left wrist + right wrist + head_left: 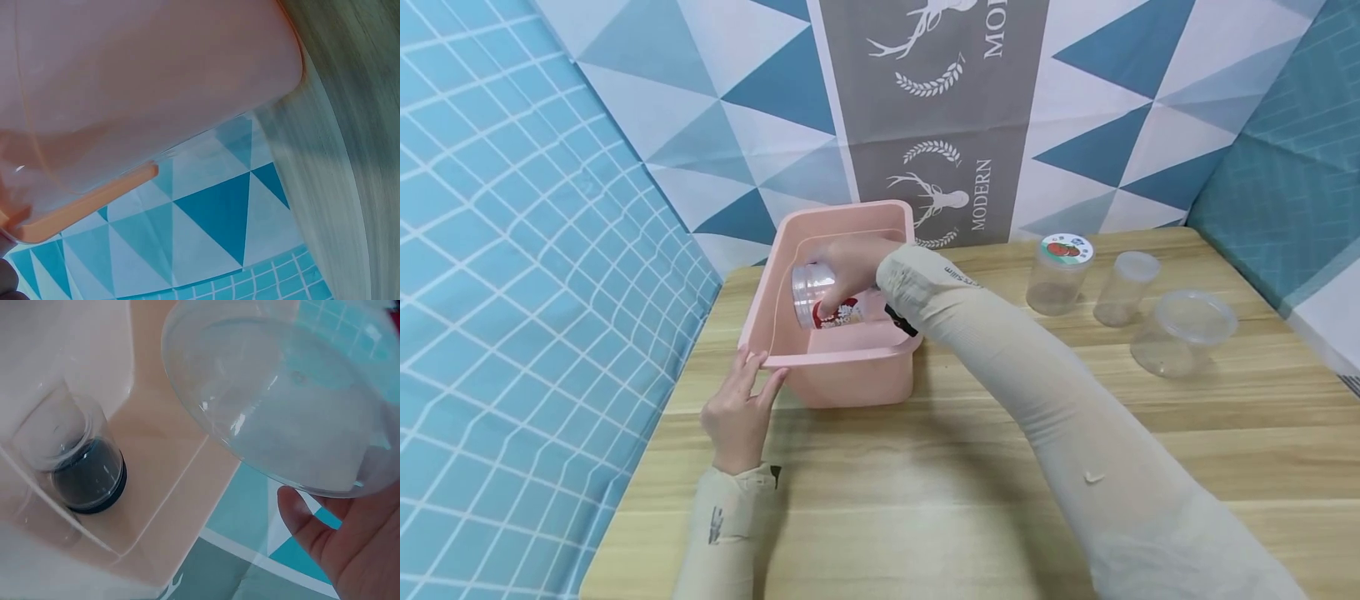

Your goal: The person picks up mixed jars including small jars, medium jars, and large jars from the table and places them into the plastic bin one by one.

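Observation:
A pink plastic basin (pixel 850 379) stands toward the back left of the wooden table. At its near left corner my left hand (pixel 736 421) grips the rim, fingers over the edge. Inside the basin my right hand (pixel 859 265) holds a clear plastic jar (pixel 808 287) with a red and white label, tilted on its side. The right wrist view shows the round bottom of this jar (pixel 275 406) close up. Beyond it, a smaller clear container with a dark end (pixel 90 478) is in the basin. The left wrist view mostly shows the basin's outer wall (pixel 156 69).
On the right of the table (pixel 880 517) stand a clear jar with a green and red picture lid (pixel 1060 275), a narrow clear jar (pixel 1126 290) and a wide clear jar (pixel 1183 333). Patterned cloth walls (pixel 760 108) border the table at the back and sides.

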A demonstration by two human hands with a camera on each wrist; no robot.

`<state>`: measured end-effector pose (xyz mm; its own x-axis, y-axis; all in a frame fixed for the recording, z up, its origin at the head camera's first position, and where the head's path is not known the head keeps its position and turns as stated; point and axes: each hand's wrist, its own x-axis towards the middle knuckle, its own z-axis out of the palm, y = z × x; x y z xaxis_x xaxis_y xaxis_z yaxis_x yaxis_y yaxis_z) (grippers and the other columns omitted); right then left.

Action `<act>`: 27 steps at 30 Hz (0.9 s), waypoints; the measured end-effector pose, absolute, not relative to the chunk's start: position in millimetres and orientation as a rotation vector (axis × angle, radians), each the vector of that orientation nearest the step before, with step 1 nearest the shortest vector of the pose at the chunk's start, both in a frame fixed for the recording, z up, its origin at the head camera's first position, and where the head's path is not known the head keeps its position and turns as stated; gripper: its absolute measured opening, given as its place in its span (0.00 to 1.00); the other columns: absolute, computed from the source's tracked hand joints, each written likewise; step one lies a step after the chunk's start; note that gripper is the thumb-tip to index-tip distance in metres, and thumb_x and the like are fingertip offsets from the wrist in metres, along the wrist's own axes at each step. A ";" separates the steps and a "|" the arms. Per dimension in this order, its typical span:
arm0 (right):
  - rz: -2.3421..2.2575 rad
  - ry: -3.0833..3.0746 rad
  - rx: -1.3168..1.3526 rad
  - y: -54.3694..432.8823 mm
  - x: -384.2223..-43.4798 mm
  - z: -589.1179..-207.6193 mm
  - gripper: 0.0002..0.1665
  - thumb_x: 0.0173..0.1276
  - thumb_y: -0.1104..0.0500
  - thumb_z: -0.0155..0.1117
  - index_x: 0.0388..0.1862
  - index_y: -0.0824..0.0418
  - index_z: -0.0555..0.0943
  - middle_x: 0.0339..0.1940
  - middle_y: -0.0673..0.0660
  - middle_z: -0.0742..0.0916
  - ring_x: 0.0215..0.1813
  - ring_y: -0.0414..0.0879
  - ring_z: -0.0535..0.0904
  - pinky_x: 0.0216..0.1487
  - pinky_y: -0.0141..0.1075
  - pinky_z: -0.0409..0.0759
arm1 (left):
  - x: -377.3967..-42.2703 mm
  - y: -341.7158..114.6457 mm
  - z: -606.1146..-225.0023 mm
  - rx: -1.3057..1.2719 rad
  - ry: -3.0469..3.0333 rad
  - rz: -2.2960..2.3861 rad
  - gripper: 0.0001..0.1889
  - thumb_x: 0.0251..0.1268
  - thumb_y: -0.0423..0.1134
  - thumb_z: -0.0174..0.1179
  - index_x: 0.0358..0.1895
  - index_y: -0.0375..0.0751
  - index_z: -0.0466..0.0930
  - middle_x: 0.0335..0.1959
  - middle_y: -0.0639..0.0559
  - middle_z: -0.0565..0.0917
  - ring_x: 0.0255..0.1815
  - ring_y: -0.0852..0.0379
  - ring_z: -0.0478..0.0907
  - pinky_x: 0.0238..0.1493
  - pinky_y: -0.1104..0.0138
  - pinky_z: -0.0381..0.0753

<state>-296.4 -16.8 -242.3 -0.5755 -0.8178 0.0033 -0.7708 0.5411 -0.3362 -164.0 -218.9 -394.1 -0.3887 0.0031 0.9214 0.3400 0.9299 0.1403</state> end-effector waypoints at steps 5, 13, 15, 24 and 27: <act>-0.453 2.608 -1.408 -19.4 -295.5 -247.7 0.40 0.52 0.45 0.72 0.62 0.58 0.74 0.54 0.50 0.81 0.48 0.42 0.76 0.50 0.32 0.72 | -162.6 -220.6 -395.3 -0.267 -1.917 -0.339 0.28 0.63 0.60 0.56 0.39 0.34 0.86 0.44 0.37 0.84 0.34 0.39 0.85 0.10 0.57 0.65; -0.502 2.592 -1.310 -4.6 -296.5 -242.9 0.42 0.59 0.44 0.67 0.69 0.59 0.66 0.67 0.53 0.74 0.60 0.42 0.73 0.60 0.33 0.68 | -165.9 -219.9 -393.5 -0.279 -1.896 -0.320 0.27 0.63 0.60 0.57 0.38 0.34 0.85 0.43 0.37 0.85 0.28 0.39 0.84 0.09 0.58 0.60; -0.492 2.598 -1.281 -0.7 -297.1 -241.5 0.42 0.60 0.44 0.66 0.69 0.59 0.67 0.67 0.52 0.74 0.61 0.42 0.73 0.60 0.34 0.68 | -167.1 -219.3 -393.3 -0.279 -1.890 -0.321 0.27 0.63 0.60 0.56 0.38 0.34 0.85 0.42 0.38 0.85 0.27 0.39 0.84 0.08 0.58 0.59; -0.488 2.614 -1.273 12.5 -301.5 -244.9 0.32 0.59 0.45 0.66 0.58 0.62 0.76 0.49 0.55 0.83 0.46 0.43 0.77 0.50 0.34 0.72 | -167.1 -218.4 -393.4 -0.257 -1.912 -0.347 0.28 0.64 0.60 0.55 0.38 0.35 0.86 0.43 0.37 0.85 0.31 0.40 0.85 0.10 0.57 0.62; -0.449 2.647 -1.320 18.0 -304.2 -249.4 0.29 0.58 0.46 0.67 0.51 0.63 0.79 0.41 0.55 0.84 0.42 0.45 0.77 0.47 0.34 0.72 | -166.2 -218.6 -393.9 -0.247 -1.922 -0.355 0.28 0.64 0.61 0.55 0.38 0.35 0.85 0.43 0.37 0.84 0.31 0.39 0.84 0.10 0.57 0.62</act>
